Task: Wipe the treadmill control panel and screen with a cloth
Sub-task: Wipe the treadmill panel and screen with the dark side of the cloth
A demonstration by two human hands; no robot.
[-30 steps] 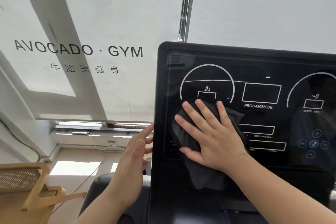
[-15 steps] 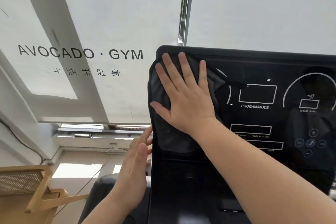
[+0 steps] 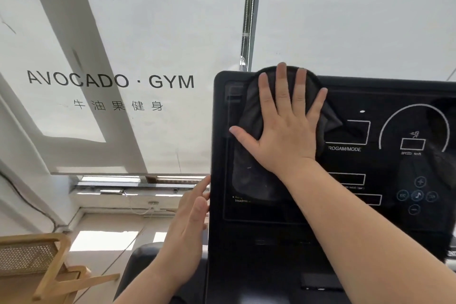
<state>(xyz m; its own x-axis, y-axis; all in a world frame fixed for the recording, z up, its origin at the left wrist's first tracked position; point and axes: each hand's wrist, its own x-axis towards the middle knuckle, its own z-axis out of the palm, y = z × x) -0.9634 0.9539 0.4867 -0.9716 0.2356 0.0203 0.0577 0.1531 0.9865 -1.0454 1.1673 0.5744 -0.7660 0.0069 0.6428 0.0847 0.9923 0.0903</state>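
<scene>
So, mid-wipe I'd say. The fingers (image 3: 282, 86) of the right hand (image 3: 283, 136) are straight and spread wide. They aren't gripping anything, just pressing a dark cloth (image 3: 249, 175) flat against the top left corner of the screen (image 3: 394, 126). The cloth pokes out a bit above the fingertips, over the top edge, and hangs down past the wrist.

Over to the right of the fingers are the speed dial (image 3: 413, 143) and the round buttons (image 3: 417, 195), and the lower control panel (image 3: 259, 266) is below the wrist. My guess is those still need a pass, but honestly you can't tell clean from dirty on that glossy black.

The left hand (image 3: 187, 232) holds nothing. Its fingers are relaxed, touching the panel's left edge.
</scene>
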